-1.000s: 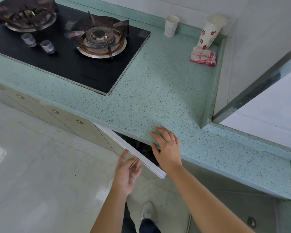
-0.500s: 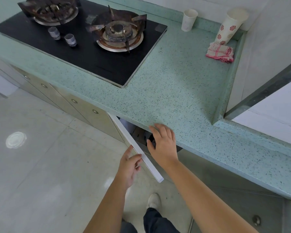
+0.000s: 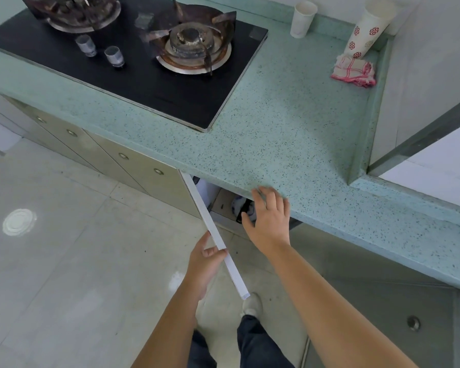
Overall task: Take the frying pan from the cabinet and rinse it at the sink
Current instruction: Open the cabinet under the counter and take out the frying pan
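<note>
Head cam: our left hand (image 3: 206, 264) pinches the open cabinet door (image 3: 215, 237) edge, right hand (image 3: 270, 221) fingers loosely spread on the speckled countertop (image 3: 290, 134) lip.

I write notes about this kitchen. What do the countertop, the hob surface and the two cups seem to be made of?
The countertop looks like green speckled stone or terrazzo composite, matte; dark flecks show throughout. The hob surface seems black glass, glossy, with a thin metal edge. The plain cup and the patterned cup look like paper: thin white walls, matte, with red printed motifs on the second.
</note>
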Demonstrator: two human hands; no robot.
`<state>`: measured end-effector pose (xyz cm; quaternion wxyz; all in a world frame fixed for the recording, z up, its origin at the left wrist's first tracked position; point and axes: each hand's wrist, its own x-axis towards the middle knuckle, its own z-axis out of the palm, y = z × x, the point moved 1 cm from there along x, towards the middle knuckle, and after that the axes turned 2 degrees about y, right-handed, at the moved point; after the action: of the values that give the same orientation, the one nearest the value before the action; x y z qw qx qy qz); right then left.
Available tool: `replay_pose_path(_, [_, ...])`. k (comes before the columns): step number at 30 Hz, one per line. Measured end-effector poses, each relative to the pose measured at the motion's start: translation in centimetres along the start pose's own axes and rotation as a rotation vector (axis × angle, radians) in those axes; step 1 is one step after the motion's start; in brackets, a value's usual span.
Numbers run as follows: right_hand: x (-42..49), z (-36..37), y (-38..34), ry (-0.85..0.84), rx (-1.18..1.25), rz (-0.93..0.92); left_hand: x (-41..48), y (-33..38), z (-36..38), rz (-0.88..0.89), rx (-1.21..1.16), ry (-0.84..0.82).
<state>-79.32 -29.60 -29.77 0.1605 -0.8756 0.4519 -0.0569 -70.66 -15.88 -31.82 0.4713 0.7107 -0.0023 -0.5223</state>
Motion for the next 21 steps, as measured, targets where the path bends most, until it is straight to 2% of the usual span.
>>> replay_pose_path(10, [0.0,0.4,-0.8,0.019,-0.017,0.081,-0.7,-0.8,-6.1,0.081,0.200,0.033])
replay_pose_path(17, [-0.1,0.3,-1.3,0.009,-0.028,0.116,-0.5,-0.4,-9.5,0.143,0.721,0.084])
replay_pose_path(21, [-0.1,0.3,-1.4,0.007,-0.018,0.122,-0.9,0.3,-9.3,0.166,1.029,0.224])
